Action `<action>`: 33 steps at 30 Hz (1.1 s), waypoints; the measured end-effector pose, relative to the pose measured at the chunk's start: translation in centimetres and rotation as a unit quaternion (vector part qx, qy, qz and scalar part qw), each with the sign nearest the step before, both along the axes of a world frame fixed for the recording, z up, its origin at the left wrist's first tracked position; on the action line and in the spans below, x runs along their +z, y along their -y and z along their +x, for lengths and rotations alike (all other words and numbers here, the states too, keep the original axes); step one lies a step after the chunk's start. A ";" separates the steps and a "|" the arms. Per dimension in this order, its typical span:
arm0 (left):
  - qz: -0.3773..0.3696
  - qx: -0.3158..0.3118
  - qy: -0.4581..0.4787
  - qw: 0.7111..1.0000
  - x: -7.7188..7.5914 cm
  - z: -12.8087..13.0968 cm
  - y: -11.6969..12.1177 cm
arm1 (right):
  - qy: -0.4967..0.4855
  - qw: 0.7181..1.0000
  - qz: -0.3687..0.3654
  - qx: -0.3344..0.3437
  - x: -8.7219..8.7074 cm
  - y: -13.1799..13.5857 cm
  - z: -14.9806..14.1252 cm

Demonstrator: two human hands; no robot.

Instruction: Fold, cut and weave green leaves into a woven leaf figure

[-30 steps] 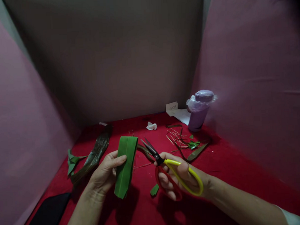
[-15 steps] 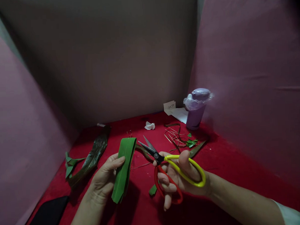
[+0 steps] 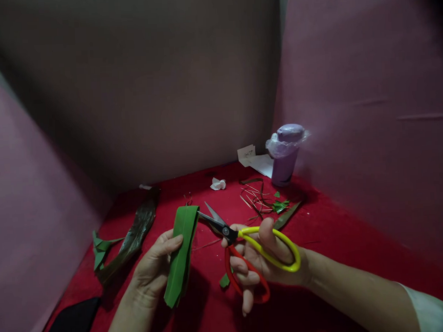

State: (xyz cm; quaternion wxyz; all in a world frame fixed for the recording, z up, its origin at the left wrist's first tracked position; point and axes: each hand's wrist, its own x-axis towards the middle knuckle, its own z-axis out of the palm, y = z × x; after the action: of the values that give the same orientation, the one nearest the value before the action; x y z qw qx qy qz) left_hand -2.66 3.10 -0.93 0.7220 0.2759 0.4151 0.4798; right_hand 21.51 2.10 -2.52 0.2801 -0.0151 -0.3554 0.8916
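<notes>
A folded strip of green leaf (image 3: 183,253) is pinched in my left hand (image 3: 156,262), thumb on its front face and the other fingers behind. It stands slanted, its folded end at the top. My right hand (image 3: 264,262) grips scissors (image 3: 231,232) with one yellow and one red handle, fingers through both loops. The dark blades are parted and point left; the lower blade's tip reaches the leaf's upper right edge. Whether that tip is inside the fold, I cannot tell. Under the scissors lies a small green leaf scrap (image 3: 225,281).
Dark leaf strips (image 3: 139,228) and a folded green leaf piece (image 3: 101,247) lie left on the red cloth (image 3: 213,323). Thin sticks (image 3: 254,196) and leaf scraps (image 3: 281,206) lie right, before a purple cup (image 3: 285,165). Crumpled white tissue (image 3: 218,184) sits behind; a black object (image 3: 70,324) lies front left.
The scissors have shifted slightly left, bringing the lower blade's tip up to the leaf's edge. The blades stay parted. The whole view has tilted a little.
</notes>
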 end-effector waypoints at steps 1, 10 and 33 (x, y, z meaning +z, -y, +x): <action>0.001 -0.003 0.000 1.000 0.0 0.1 0.0 | 0.000 1.000 -0.001 0.000 0.0 0.0 0.0; 0.046 -0.051 -0.089 0.994 0.7 -0.1 0.1 | 0.000 1.000 -0.014 0.014 -0.2 -0.2 0.0; 0.140 -0.127 -0.244 0.951 1.8 -2.1 0.7 | 0.043 0.999 -0.024 0.016 -0.8 1.0 -0.4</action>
State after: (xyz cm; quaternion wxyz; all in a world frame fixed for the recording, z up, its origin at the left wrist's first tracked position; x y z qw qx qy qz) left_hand -4.74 2.42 0.91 0.6075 0.5336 0.4689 0.3556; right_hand 21.13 1.06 -3.35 0.2498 -0.0549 -0.3459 0.9027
